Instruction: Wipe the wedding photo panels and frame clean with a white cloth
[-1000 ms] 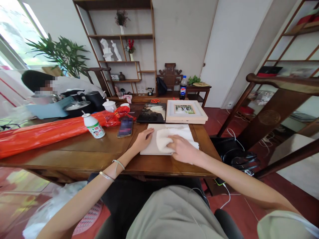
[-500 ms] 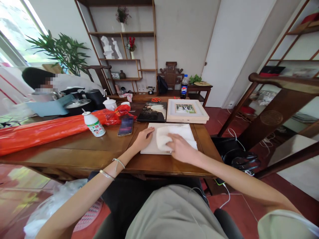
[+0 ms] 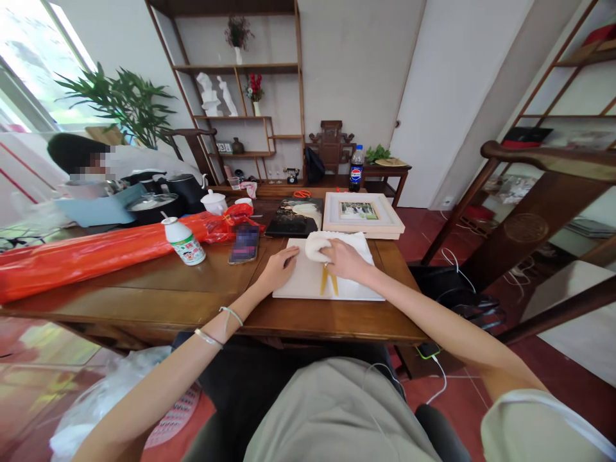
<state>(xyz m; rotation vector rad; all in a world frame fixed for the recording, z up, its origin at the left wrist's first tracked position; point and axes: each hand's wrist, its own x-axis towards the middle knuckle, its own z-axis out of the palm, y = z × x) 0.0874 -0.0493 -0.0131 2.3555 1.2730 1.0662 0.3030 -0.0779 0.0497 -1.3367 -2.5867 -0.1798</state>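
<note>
A pale flat board or book (image 3: pixel 298 282) lies on the wooden table in front of me, with a golden two-pronged shape (image 3: pixel 330 280) showing on its surface. My left hand (image 3: pixel 280 266) rests on the board's left edge, fingers stretched out and holding nothing. My right hand (image 3: pixel 345 258) grips a bunched white cloth (image 3: pixel 317 247) and presses it on the upper middle of the board. Part of the cloth lies spread over the right side, hiding the surface there.
Behind the board are a black panel (image 3: pixel 294 218) and a white framed picture (image 3: pixel 380 221). A phone (image 3: pixel 243 244), a white bottle (image 3: pixel 185 242) and a long red plastic-wrapped bundle (image 3: pixel 96 255) lie or stand leftward. A cola bottle (image 3: pixel 356 168) stands farther back. Another person (image 3: pixel 154 160) leans at far left.
My right hand has moved the cloth away from me, toward the board's far edge. The golden shape has come into view below it. My left hand stays in place.
</note>
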